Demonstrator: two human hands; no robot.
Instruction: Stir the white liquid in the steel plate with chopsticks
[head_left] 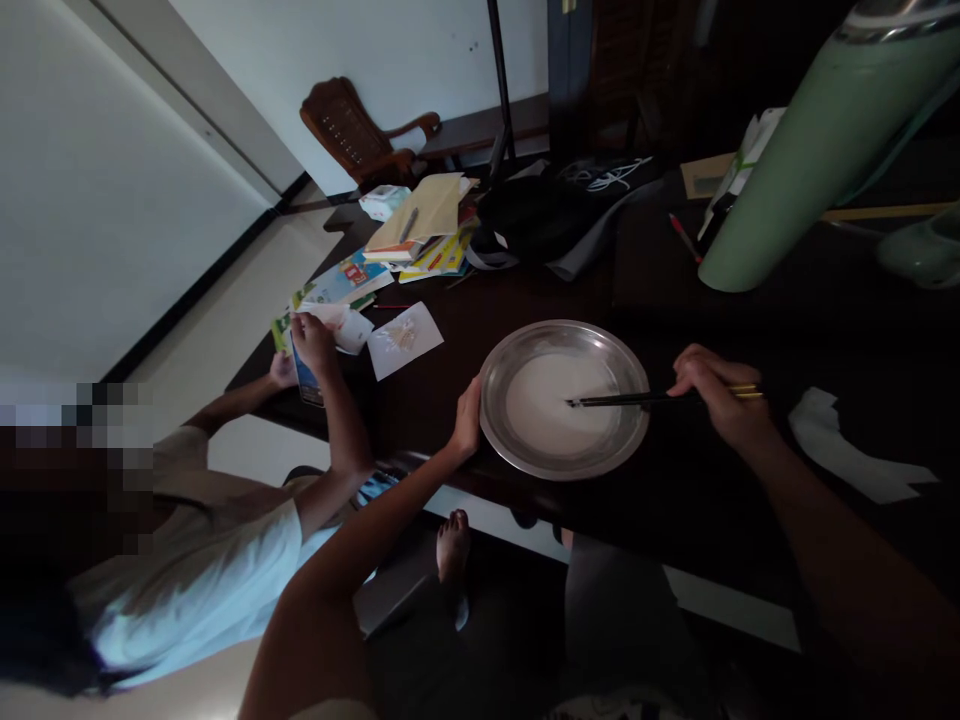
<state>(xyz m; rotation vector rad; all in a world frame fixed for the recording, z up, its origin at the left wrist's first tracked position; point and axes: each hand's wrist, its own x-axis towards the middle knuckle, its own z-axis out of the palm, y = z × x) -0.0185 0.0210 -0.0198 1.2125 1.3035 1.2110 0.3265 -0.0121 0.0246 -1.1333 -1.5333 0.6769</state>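
Note:
A round stainless-steel basin stands on the dark table, with a pale, milky liquid in it. My left hand grips the basin's left side at the rim; its fingertips are partly hidden by the wall. In my right hand is a pair of black chopsticks with gold ends. They slant over the basin's right rim, and their tips dip into the liquid near its middle. The fingers of my right hand are closed around them.
At my left sits another person, holding a phone and paper. Beyond lie a white card, stacked books and a black bag. A green flask and torn white paper are to the right.

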